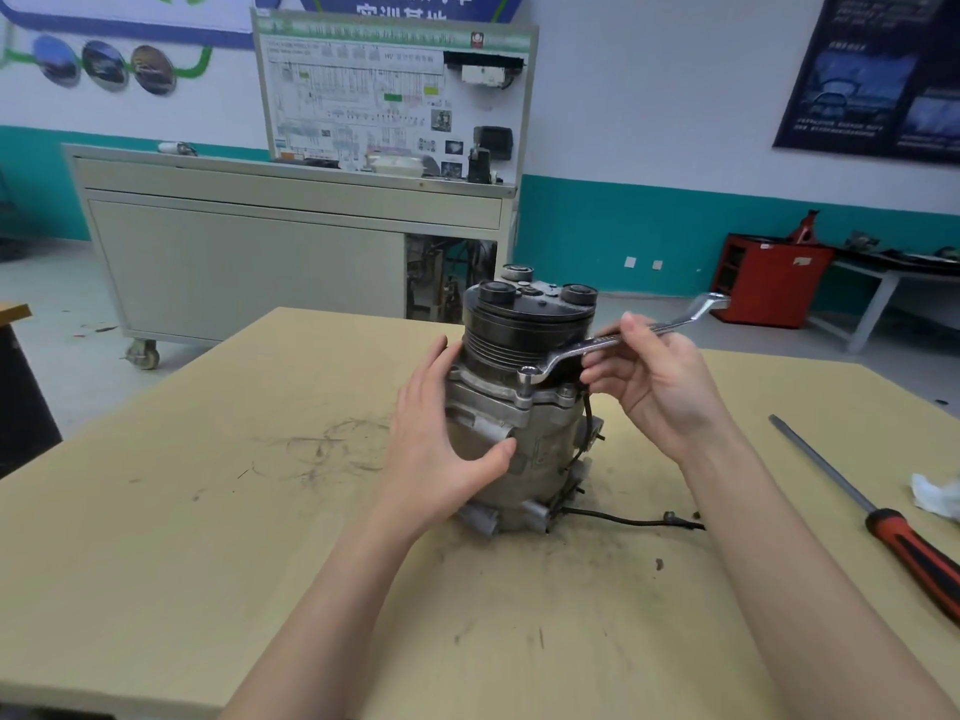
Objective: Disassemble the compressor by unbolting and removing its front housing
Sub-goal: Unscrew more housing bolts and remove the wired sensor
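The compressor [524, 439] stands upright on the wooden table [260, 511], its black pulley [524, 324] on top and its grey metal body below. My left hand [441, 433] wraps around the left side of the body, thumb across the front. My right hand [649, 376] pinches the shaft of a silver ring wrench [613, 343]. The wrench's ring end sits over a bolt [528, 379] on the front housing flange [498, 394], just under the pulley. A black wire [623, 519] trails from the compressor's base to the right.
A long screwdriver [883, 517] with a red and black handle lies on the table at the right, beside a crumpled white rag [935, 493]. Behind the table stands a grey wheeled cabinet [249, 262] with a training board. A red tool cart [769, 278] stands far right.
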### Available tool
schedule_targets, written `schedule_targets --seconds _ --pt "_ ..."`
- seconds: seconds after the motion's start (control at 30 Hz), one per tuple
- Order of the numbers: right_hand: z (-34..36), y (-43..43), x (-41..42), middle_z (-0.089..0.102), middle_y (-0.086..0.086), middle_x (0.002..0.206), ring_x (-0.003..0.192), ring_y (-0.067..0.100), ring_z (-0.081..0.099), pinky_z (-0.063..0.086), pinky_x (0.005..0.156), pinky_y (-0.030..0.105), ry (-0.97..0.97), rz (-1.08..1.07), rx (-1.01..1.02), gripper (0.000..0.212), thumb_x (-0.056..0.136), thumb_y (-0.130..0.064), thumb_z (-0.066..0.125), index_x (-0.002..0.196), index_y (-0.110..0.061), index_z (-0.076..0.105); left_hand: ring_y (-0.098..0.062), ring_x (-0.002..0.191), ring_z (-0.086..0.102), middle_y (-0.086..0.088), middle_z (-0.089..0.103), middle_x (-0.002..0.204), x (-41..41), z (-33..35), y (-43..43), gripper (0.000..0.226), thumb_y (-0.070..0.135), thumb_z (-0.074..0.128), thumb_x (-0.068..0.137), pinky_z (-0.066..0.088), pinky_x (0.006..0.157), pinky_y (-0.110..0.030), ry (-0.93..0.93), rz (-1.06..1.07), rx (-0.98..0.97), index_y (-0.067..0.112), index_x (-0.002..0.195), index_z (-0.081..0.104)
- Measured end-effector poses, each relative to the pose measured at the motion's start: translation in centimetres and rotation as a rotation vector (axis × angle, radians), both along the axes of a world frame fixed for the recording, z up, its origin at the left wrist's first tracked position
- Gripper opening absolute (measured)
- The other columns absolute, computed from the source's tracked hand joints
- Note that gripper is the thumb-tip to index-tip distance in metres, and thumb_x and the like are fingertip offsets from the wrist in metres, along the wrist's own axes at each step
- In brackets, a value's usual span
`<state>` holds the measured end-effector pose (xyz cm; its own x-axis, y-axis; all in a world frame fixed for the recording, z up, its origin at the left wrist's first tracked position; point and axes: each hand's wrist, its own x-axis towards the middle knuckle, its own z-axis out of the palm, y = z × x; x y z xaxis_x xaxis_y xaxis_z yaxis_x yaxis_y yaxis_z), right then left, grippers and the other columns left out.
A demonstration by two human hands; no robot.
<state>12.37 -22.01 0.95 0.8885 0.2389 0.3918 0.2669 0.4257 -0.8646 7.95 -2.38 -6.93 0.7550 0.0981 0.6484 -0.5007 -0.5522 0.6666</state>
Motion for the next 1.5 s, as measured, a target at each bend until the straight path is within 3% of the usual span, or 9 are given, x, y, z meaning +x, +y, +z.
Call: schedule_targets --seconds 0.23,0.33,0.5,0.57,0.73,0.87,1.07,1.27,1.5 --pt "-0.5 1.2 -4.8 0.067 0.000 0.060 0.051 0.018 0.067 0.054 0.047 0.029 -0.643 -0.531 -0.146 0.021 0.092 -0.033 0.058 0.078 -0.019 0.064 -0.004 0.143 0.018 0.018 0.019 0.154 -0.2 0.1 -0.1 0.083 0.058 0.059 0.065 0.025 0.117 -0.045 0.005 -0.004 -0.002 0.051 0.136 0.016" --pt "-1.1 1.8 -5.9 0.067 0.008 0.067 0.053 0.019 0.067 0.053 0.043 0.037 -0.985 -0.670 -0.412 0.035 0.094 -0.031 0.052 0.083 -0.002 0.068 -0.008 0.144 0.018 0.012 0.019 0.157 -0.2 0.1 -0.1 0.085 0.058 0.059 0.065 0.026 0.116 -0.047 0.010 -0.008 -0.006 0.046 0.138 0.017" --pt "-2.6 1.2 -6.8 0.067 0.004 0.066 0.057 0.010 0.056 0.045 0.055 0.016 -1.316 -0.891 -0.723 0.043 0.096 -0.035 0.048 0.082 -0.001 0.070 -0.009 0.144 0.019 0.011 0.019 0.157 -0.2 0.2 -0.2 0.085 0.059 0.059 0.066 0.025 0.116 -0.047 0.010 -0.003 -0.003 0.045 0.139 0.017" --pt "-3.2 0.8 -6.4 0.068 0.001 0.070 0.063 0.008 0.062 0.048 0.059 0.012 -1.159 -0.748 -0.611 0.030 0.095 -0.033 0.052 0.089 -0.008 0.068 -0.009 0.144 0.019 0.012 0.018 0.157 -0.2 0.1 -0.1 0.086 0.060 0.058 0.065 0.024 0.117 -0.047 0.018 0.001 -0.002 0.046 0.139 0.017" --pt "-1.9 0.2 -2.8 0.070 0.009 0.067 0.059 0.022 0.070 0.056 0.055 0.026 -0.155 -0.176 0.013 0.022 0.091 -0.025 0.052 0.086 -0.006 0.061 -0.005 0.143 0.018 0.016 0.018 0.156 -0.3 0.2 -0.2 0.086 0.059 0.058 0.065 0.023 0.118 -0.044 0.030 0.001 -0.004 0.048 0.138 0.016" --pt "-1.4 0.2 -0.8 0.069 0.009 0.063 0.054 0.014 0.067 0.054 0.051 0.019 0.088 0.029 0.081 0.032 0.083 -0.026 0.049 0.071 -0.011 0.075 -0.006 0.143 0.019 0.018 0.019 0.153 -0.3 0.2 -0.2 0.088 0.059 0.058 0.064 0.025 0.117 -0.045 0.027 0.004 -0.010 0.044 0.140 0.017" --pt "-1.2 0.5 -2.9 0.069 0.009 0.061 0.051 0.022 0.067 0.053 0.048 0.022 -0.272 -0.284 0.083 0.036 0.089 -0.039 0.055 0.076 -0.008 0.067 -0.004 0.142 0.019 0.020 0.018 0.154 -0.2 0.1 -0.2 0.086 0.058 0.060 0.064 0.029 0.115 -0.047 0.019 0.000 -0.013 0.050 0.138 0.016" --pt "-1.1 2.2 -6.2 0.069 0.007 0.069 0.056 0.018 0.069 0.056 0.047 0.038 -0.989 -0.692 -0.404 0.039 0.095 -0.033 0.048 0.086 -0.002 0.069 -0.006 0.143 0.020 0.015 0.019 0.155 -0.1 0.0 -0.2 0.089 0.057 0.060 0.065 0.030 0.114 -0.047 0.012 0.004 -0.018 0.043 0.142 0.018" --pt "-2.5 2.5 -7.5 0.066 0.008 0.063 0.048 0.020 0.060 0.046 0.043 0.027 -1.255 -0.965 -0.681 0.049 0.097 -0.035 0.045 0.080 0.002 0.071 -0.008 0.144 0.020 0.012 0.020 0.157 -0.3 0.1 -0.2 0.086 0.056 0.061 0.065 0.032 0.112 -0.048 0.012 -0.011 -0.023 0.048 0.139 0.017"
